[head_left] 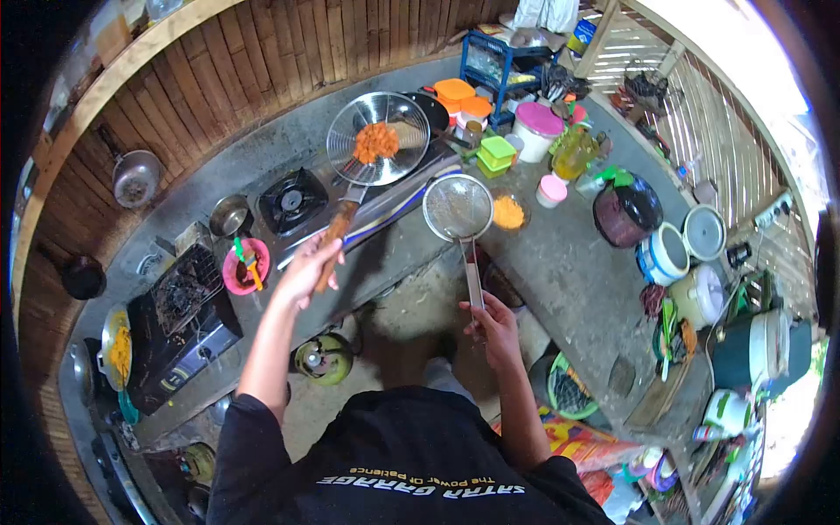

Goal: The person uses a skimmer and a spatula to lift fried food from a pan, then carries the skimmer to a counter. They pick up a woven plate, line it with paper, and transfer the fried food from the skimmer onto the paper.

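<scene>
My left hand (306,269) is closed around the wooden handle of a large round wire skimmer (408,154), held out over the stove area. Orange-brown chunks of food (376,142) lie in the middle of its mesh. In my right hand (492,329) is the metal handle of a smaller fine-mesh strainer (458,207), its round head near the counter's inner edge. No food is plain to see in that strainer. Just right of its head sits a dish of orange-yellow shreds (508,213). A pan, mostly hidden, stands behind the skimmer.
A gas burner (291,201) and a pink bowl with a brush (247,266) are at left, near a black stove (188,328). Green containers (497,154), a pink-lidded tub (539,125) and a dark pot (627,210) stand on the right counter (569,289). A gas cylinder (324,359) is below.
</scene>
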{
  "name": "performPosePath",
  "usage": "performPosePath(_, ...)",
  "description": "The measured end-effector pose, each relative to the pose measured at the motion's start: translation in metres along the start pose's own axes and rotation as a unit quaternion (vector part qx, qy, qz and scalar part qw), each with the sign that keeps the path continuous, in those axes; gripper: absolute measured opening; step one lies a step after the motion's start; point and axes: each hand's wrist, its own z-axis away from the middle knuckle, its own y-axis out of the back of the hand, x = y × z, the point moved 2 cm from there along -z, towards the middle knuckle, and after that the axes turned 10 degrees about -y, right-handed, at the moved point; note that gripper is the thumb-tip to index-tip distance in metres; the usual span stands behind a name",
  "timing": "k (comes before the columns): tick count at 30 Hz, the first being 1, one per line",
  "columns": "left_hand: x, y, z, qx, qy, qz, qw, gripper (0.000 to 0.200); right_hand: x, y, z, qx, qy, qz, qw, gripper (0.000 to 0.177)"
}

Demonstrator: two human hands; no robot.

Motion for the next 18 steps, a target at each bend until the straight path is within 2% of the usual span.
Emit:
performPosePath(7,0.061,-0.022,-0.128,0.044,-0.029,0.031,0.998,0.026,-0.105,0.023,-0.117,-0.049,0.022,0.051,0.997,0.041)
performPosePath(11,0.02,-0.017,-0.199,0.051,0.019,0.028,0.998,0.022,-0.136,0.015,-0.184,-0.075,0.019,0.034,0.996,0.043)
performPosePath(13,-0.002,-0.012,-0.229,0.071,0.073,0.014,0.995,0.019,-0.143,0.01,-0.216,-0.08,0.017,0.04,0.996,0.044)
performPosePath(18,0.005,0.008,-0.271,0.073,0.045,-0.006,0.996,0.022,-0.161,0.008,-0.265,-0.056,0.023,0.022,0.998,0.041)
